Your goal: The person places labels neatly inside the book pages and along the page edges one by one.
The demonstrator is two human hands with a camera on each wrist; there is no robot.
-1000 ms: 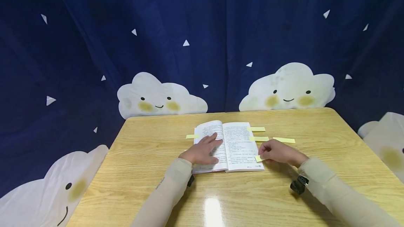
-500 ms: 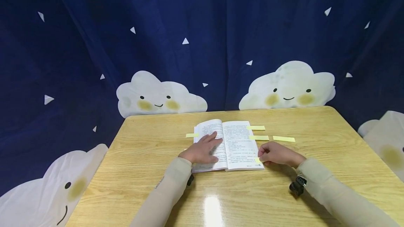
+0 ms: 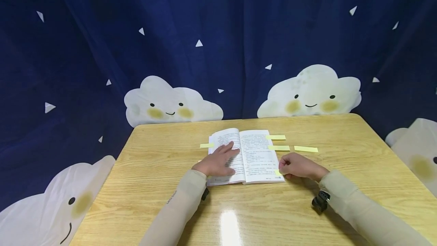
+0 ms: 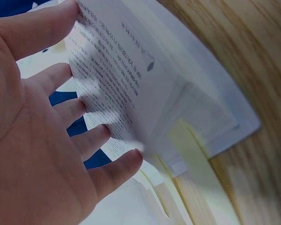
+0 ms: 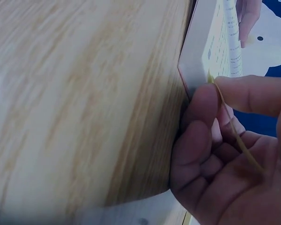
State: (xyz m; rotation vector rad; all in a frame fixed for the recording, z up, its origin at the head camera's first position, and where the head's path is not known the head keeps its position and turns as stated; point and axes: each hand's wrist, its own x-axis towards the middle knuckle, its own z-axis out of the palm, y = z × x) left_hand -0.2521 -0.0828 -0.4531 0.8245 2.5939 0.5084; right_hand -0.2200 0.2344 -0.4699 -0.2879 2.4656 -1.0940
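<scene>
An open book [image 3: 257, 158] lies on the table, its printed pages facing up. My left hand [image 3: 218, 161] rests on the left page with fingers spread; the left wrist view shows its fingertips [image 4: 100, 133] against the page. At the lower right edge of the right page, my right hand [image 3: 302, 167] pinches a yellow sticky note strip [image 3: 277, 172] between thumb and index finger. One end of the strip is at the page's edge. In the right wrist view, the rest of this strip [image 5: 243, 145] runs back beneath the palm.
Two yellow strips, an upper one [image 3: 275, 137] and a lower one [image 3: 280, 148], stick out from the right page. Another [image 3: 306, 149] lies on the wooden table [image 3: 153, 170] to their right. More strips [image 3: 206, 145] jut from the left side. A dark blue curtain [image 3: 191, 7] hangs behind.
The pinched strip has gone from slanting at the page edge to lying against it, with the right hand shifting slightly left. The left hand stays on the page. The head view tilts slightly.
</scene>
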